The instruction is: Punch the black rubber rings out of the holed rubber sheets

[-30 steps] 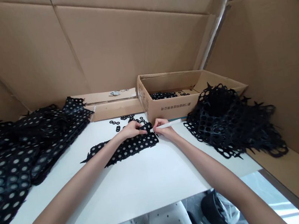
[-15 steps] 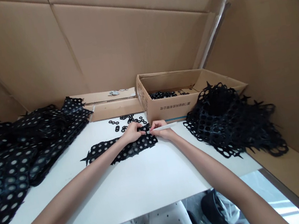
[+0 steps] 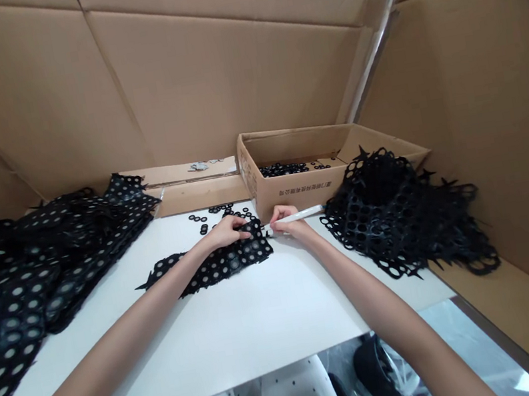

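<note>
My left hand [image 3: 224, 233] rests on the upper right corner of a black perforated sheet [image 3: 220, 266], its fingers gripping the edge. The sheet lies flat on the white table, and many of its round holes show grey discs. My right hand [image 3: 287, 220] holds a slim white pen-like tool [image 3: 300, 214], with its tip at the sheet's right end. Loose black rings [image 3: 202, 222] lie just beyond my left hand.
A stack of similar disc-filled sheets [image 3: 6, 288] covers the table's left side. A heap of black punched mesh [image 3: 394, 217] lies to the right. Behind is a cardboard box [image 3: 294, 193] holding black rings [image 3: 285, 169]. Cardboard panels surround the white table [image 3: 215, 328].
The whole view has drifted slightly left. The white tool sits a little higher in my right hand, and my left hand stays on the sheet's corner.
</note>
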Demonstrator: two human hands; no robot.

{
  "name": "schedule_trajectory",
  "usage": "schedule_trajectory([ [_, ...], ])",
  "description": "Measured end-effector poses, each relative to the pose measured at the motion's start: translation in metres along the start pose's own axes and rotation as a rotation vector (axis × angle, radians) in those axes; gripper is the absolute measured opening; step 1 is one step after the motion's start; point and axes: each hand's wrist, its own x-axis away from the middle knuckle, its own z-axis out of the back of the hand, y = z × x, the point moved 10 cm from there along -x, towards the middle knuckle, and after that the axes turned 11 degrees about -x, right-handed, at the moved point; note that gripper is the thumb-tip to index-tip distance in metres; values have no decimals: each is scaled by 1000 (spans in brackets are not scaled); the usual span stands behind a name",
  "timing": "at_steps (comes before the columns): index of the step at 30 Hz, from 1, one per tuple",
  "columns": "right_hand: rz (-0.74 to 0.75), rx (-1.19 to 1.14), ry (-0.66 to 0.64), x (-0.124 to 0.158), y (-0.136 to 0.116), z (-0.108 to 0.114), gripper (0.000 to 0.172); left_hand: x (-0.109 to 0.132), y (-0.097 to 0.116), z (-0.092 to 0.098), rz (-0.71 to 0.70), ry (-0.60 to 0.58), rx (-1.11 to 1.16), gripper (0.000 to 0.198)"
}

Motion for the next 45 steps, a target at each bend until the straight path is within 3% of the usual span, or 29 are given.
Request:
schedule_trajectory([
  [6,28,63,-47,-1,-4,4,8,0,14,-5,-35,-72,-42,26],
  [11,43,103,-57,1,-10,3,8,-4,16,-3,14,65,-77,37],
  [16,32,147,-80,0,-12,2,8,-5,17,-8,-5,83,-8,40],
  [22,26,160,-72,0,-13,1,12,-8,11,-6,-36,154,37,34],
  [27,30,143,-99,2,-12,-4,11,-8,1,-8,26,167,75,30],
  [32,7,171,-95,2,-9,-7,9,-4,5,-6,38,212,106,30],
  [45,50,182,-84,3,-14,-5,9,-5,-8,-4,92,213,91,35],
])
